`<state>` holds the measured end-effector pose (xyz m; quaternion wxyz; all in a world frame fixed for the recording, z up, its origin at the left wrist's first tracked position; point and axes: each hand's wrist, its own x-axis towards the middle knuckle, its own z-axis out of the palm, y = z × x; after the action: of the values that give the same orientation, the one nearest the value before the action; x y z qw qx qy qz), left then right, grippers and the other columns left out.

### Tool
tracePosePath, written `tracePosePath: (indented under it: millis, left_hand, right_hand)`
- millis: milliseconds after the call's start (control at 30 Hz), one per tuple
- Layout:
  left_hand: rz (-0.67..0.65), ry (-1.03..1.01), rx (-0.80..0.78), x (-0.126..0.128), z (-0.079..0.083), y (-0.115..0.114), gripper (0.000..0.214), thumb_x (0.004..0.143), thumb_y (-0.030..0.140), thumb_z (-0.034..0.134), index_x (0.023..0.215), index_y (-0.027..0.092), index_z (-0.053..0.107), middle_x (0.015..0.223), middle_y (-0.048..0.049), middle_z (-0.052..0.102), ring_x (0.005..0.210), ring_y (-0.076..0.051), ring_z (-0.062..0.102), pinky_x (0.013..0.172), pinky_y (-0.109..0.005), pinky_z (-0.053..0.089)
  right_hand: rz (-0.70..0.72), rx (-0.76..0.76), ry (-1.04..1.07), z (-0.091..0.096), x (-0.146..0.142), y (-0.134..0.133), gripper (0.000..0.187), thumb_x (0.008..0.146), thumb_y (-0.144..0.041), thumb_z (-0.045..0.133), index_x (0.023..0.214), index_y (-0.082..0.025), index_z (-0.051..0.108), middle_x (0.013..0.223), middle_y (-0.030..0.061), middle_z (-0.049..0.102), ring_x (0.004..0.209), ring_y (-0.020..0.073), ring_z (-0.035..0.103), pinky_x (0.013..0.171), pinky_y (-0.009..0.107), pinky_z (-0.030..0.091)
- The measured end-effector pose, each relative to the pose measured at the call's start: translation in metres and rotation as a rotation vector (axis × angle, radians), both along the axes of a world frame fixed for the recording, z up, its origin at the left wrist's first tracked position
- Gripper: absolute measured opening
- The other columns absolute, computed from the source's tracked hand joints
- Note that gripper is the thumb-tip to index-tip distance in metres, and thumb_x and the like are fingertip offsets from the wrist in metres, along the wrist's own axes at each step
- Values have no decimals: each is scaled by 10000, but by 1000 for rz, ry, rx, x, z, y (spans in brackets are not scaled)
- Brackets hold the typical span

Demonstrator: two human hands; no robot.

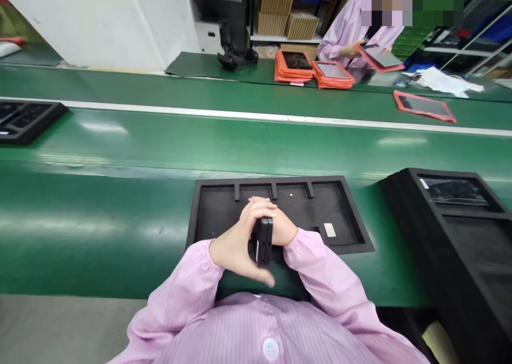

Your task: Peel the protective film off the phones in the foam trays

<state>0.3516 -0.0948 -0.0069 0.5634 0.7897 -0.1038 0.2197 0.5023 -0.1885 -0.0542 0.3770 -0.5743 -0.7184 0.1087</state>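
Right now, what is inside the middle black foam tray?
In the tray: a pale rectangle, a white speck and dividers. The left hand, right hand, sleeves and black slabs hide its front middle.

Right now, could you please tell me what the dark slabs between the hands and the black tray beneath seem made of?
Dark slabs: plastic or coated metal, perhaps; smooth edges look faintly shiny. Black tray: probably foam, matte, judging by thick, dull walls, though rubber is possible.

Bench point(100, 220) passable left of tray point(332, 206); foam stack point(424, 230) blocks right.
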Motion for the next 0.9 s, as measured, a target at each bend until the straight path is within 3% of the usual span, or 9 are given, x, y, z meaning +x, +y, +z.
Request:
tracePosePath:
  millis: [67,167,233,367,533,633,733,800,900]
  left_hand:
    - [-95,38,-109,-6,-5,2,909,605,708,750,1307,250,398,1529,-170,251,1448,-419,196,1166,-593,218]
    - [111,162,-364,-9,-10,4,774,806,730,537,1396,272,336,1601,-114,133,1499,-350,60,1202,-545,153]
    - [205,301,-521,-7,-9,5,767,859,627,558,1458,275,233,1588,-129,182,1486,-331,155,1197,-544,174]
    - [46,575,-746,2,-4,11,934,810,472,681,1518,318,90,1461,-151,401,1258,-351,520,1056,-579,400]
    - [32,650,-798,9,-14,17,1084,743,358,750,1533,370,9,1416,-123,453,1158,-309,594,1036,-573,431]
    - [37,580,-780,11,-23,17,1193,697,312,777,1541,307,-66,1435,-140,437,1201,-290,565,1087,-526,408]
    - [22,564,-737,12,-29,17,1203,721,335,757,1536,270,-126,1379,-162,478,1228,-297,551,1049,-502,455]
    - [16,549,-695,12,-31,17,1230,736,356,748,1514,279,-202,1378,-176,474,1208,-301,565,1015,-511,479]
    - [23,507,-600,12,-28,19,1320,722,377,769,1452,311,-329,1412,-198,437,1060,-287,637,948,-532,512]
  right_hand:
    - [-29,65,-57,-2,3,-2,682,747,-365,760,1313,-138,453,1282,209,548,1247,342,530,1032,539,490]
    - [-94,190,-188,8,12,-3,650,829,-269,688,1381,-126,377,1362,247,484,1361,347,422,1051,557,472]
    - [-90,294,-316,19,19,1,582,870,-192,637,1385,-139,373,1367,239,487,1416,328,347,1065,545,467]
    - [-14,402,-462,30,31,12,496,902,-89,556,1365,-161,393,1373,213,503,1468,294,232,1068,535,473]
    - [-12,327,-385,16,31,20,495,876,-19,489,1296,-281,493,1470,99,443,1463,267,262,1115,593,397]
    - [-199,166,-228,14,29,19,562,869,-49,471,1364,-316,465,1534,67,353,1474,289,231,1152,648,291]
    - [-361,35,152,20,26,18,620,901,-127,471,1486,-269,323,1527,118,350,1408,292,372,1137,574,367]
    - [-315,-55,458,25,22,17,604,941,-250,495,1503,-272,273,1498,124,394,1329,271,479,1105,519,428]
    - [-162,-145,732,30,12,17,576,940,-425,553,1454,-271,345,1475,100,433,1345,262,458,1140,489,390]
